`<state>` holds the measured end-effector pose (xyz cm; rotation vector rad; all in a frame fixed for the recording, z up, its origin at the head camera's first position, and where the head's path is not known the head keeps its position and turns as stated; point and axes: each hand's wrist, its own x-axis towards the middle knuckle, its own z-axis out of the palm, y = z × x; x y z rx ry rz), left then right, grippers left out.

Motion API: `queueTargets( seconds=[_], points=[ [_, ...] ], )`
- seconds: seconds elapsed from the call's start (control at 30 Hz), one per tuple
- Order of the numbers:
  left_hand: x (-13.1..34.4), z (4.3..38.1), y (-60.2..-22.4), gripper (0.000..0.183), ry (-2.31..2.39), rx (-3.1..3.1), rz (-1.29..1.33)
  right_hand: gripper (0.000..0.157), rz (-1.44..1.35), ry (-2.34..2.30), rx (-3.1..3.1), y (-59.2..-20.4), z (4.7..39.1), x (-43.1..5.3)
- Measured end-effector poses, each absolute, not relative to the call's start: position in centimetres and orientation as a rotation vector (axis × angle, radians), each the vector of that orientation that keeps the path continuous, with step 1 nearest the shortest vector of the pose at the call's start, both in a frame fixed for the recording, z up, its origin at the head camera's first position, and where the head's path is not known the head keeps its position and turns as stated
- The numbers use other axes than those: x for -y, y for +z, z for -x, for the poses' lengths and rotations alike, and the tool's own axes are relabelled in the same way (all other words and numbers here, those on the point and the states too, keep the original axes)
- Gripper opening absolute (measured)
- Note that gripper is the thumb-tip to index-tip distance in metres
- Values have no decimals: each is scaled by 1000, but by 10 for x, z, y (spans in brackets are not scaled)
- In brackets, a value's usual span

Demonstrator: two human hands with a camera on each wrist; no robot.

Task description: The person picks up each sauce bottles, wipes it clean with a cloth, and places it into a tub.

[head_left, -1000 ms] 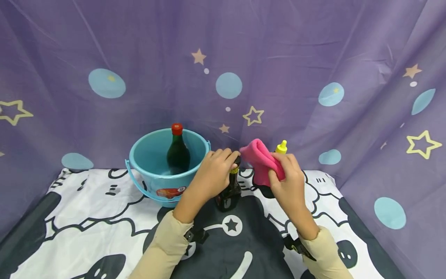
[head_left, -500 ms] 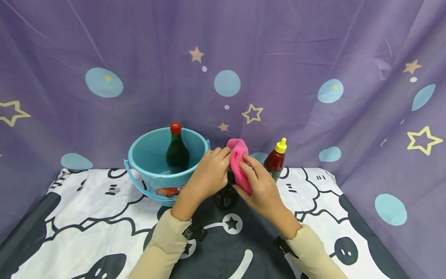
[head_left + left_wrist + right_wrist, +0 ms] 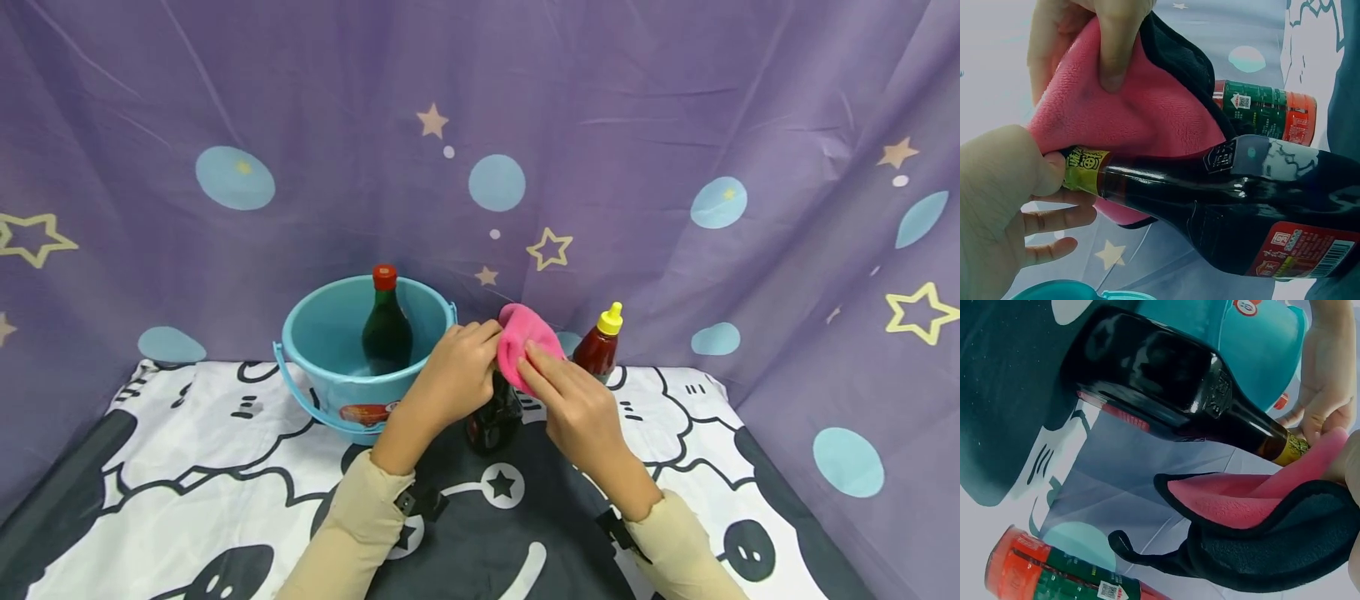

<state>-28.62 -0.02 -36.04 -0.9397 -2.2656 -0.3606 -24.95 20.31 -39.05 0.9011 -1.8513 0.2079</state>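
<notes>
My left hand (image 3: pixel 459 367) grips a dark soy sauce bottle (image 3: pixel 495 421) by its neck, near the yellow band, as the left wrist view shows. The bottle stands upright on the cloth-covered table, with a red label (image 3: pixel 1300 250) low on its side. In my right hand (image 3: pixel 581 408) is a folded pink cleaning cloth (image 3: pixel 527 342) with black edging. Thumb and fingers pinch it, and it lies against the bottle's neck and top, hiding the cap. The right wrist view shows the cloth's black side (image 3: pixel 1285 537) and a hanging loop (image 3: pixel 1141 556).
Left of my hands stands a blue bucket (image 3: pixel 318 329) with a red-capped green bottle (image 3: pixel 386 337) in it. Behind my right hand is a red sauce bottle (image 3: pixel 595 352) with a yellow nozzle. A purple curtain (image 3: pixel 630 208) hangs right behind the table.
My right hand has brought the cloth left from in front of the red sauce bottle to the soy sauce bottle's neck, then shifted it about there. The left hand keeps its hold.
</notes>
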Motion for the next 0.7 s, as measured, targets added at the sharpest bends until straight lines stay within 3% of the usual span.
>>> queueTargets(
  seconds=[0.13,0.7],
  points=[
    [-1,287,-363,22,-384,2235,939,37,-928,213,1858,-388,247,-206],
    [-1,288,-364,23,-436,2213,965,46,-986,157,1886,-380,246,-211]
  ],
)
